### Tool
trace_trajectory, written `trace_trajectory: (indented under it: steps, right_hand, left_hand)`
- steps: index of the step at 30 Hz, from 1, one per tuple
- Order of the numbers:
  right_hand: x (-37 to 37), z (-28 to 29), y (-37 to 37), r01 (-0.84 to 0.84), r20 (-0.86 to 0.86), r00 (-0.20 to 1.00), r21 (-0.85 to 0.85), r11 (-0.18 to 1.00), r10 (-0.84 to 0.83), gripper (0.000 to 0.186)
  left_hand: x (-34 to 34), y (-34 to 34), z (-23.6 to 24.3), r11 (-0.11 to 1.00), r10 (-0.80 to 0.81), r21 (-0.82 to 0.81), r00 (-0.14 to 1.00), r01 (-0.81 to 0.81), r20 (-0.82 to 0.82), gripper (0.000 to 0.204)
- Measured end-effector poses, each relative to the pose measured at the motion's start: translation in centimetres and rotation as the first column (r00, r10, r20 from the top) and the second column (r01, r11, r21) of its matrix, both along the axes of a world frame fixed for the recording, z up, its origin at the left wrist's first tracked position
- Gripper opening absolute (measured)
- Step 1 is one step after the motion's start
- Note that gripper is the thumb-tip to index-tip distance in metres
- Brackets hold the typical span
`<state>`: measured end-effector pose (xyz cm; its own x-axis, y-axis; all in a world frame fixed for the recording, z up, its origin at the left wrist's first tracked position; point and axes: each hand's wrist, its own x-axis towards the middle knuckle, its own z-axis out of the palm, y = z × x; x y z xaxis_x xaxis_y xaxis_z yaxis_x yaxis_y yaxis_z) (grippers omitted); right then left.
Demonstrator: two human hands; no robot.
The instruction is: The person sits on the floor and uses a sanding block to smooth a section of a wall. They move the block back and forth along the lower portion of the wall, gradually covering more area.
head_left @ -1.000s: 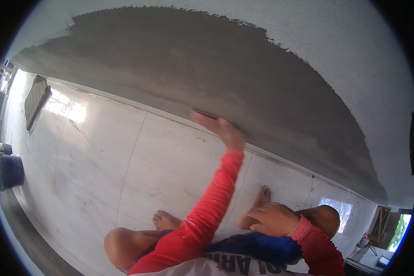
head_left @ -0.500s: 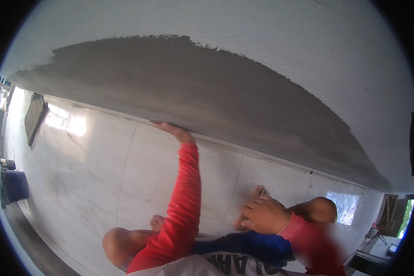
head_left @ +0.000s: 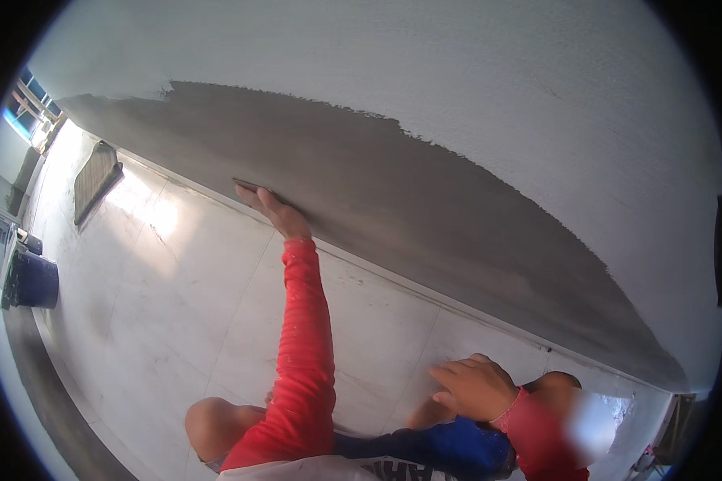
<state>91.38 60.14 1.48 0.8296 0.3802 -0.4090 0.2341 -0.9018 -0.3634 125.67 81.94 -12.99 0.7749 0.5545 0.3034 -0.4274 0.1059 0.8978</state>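
the right hand (head_left: 480, 389) hangs near the knee (head_left: 557, 380), fingers loosely apart, nothing visible in them. farther out, the left hand (head_left: 284, 216) has its fingers clamped on a thin tool (head_left: 243, 183), set against the grey coat (head_left: 377, 176) low on the wall (head_left: 537, 88). smoothing seems the step in hand; the next move likely calls for light, even pressure. beyond: 1 board (head_left: 95, 183), 1 blue bucket (head_left: 37, 280).

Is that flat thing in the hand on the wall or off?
On: the left hand holds the flat thing against the dark grey wall patch.
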Motion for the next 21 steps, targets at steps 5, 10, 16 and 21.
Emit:
trace_trajectory:
  steps: [5, 10, 16, 21]
  right_hand:
    - [0.3, -1.5, 1.6, -0.146, -0.168, 0.974, 0.032, 0.989, 0.149, 0.028]
    - [2.1, -3.3, 3.8, -0.223, -0.164, 0.96, 0.055, 0.973, 0.229, 0.029]
    - [1.9, -1.2, 3.2, -0.062, -0.199, 0.977, 0.078, 0.995, 0.077, 0.035]
    - [1.3, -2.5, 1.7, 0.053, -0.447, 0.894, 0.029, 0.998, -0.034, 0.043]
  left_hand:
    - [-8.7, -10.3, -0.1, 0.926, 0.075, 0.364, 0.994, -0.1, 0.084, 0.09]
    - [-14.8, -14.5, -2.6, 0.771, -0.086, 0.629, 0.964, -0.096, 0.253, 0.083]
    - [6.5, 7.7, 7.1, 0.93, 0.212, 0.272, 0.966, -0.246, 0.149, 0.066]
    - [0.8, 0.0, 13.2, 0.924, 0.18, 0.317, 0.974, -0.214, 0.135, 0.071]
